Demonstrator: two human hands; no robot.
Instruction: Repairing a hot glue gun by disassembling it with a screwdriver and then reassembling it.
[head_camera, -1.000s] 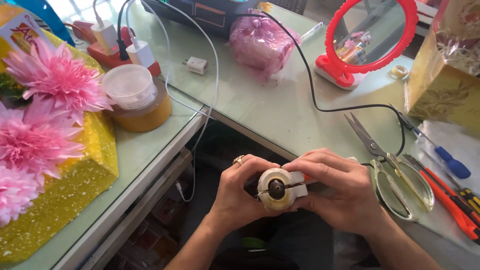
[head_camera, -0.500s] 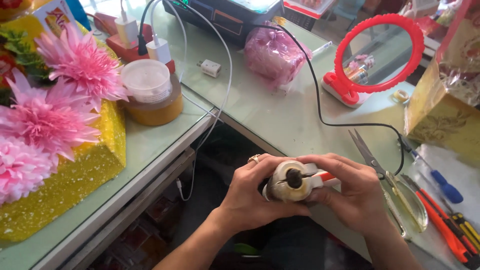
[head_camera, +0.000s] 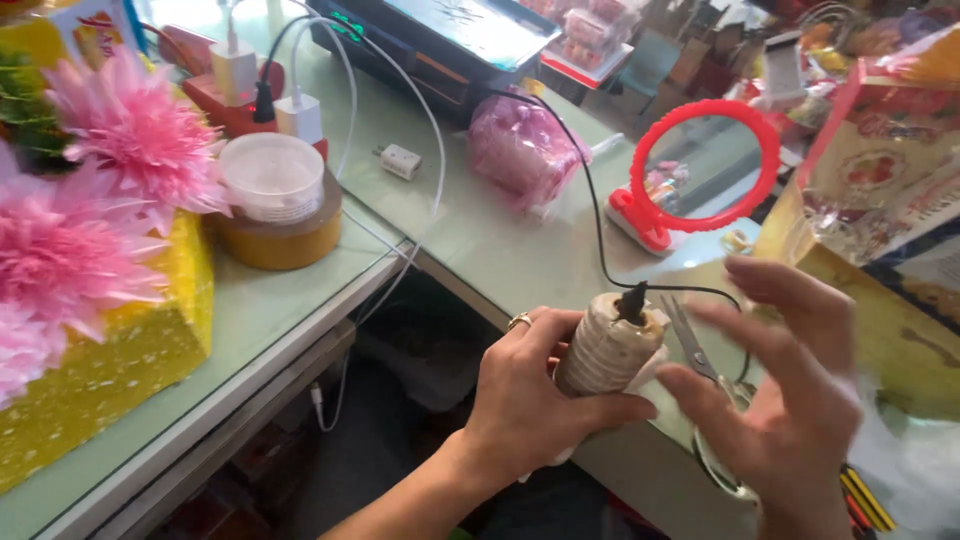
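The cylinder (head_camera: 608, 352) in the left hand (head_camera: 525, 405) shows a ribbed, matt, cord-like wrap with a black rubbery plug on top. The scissors (head_camera: 690, 345) have bright metal blades. The far mirror (head_camera: 712, 165) has a glossy red plastic frame. The tabletop (head_camera: 500, 240) is smooth and lightly glossy.

The left hand (head_camera: 525, 400) comes in from six o'clock on a bare forearm, its fingers (head_camera: 545, 335) curled shut in a grip, thumb lying across toward three o'clock and a ring on one finger. The right hand (head_camera: 790, 400) sits at its three o'clock, open and blurred, palm turned toward the left hand, fingers spread and gripping nothing
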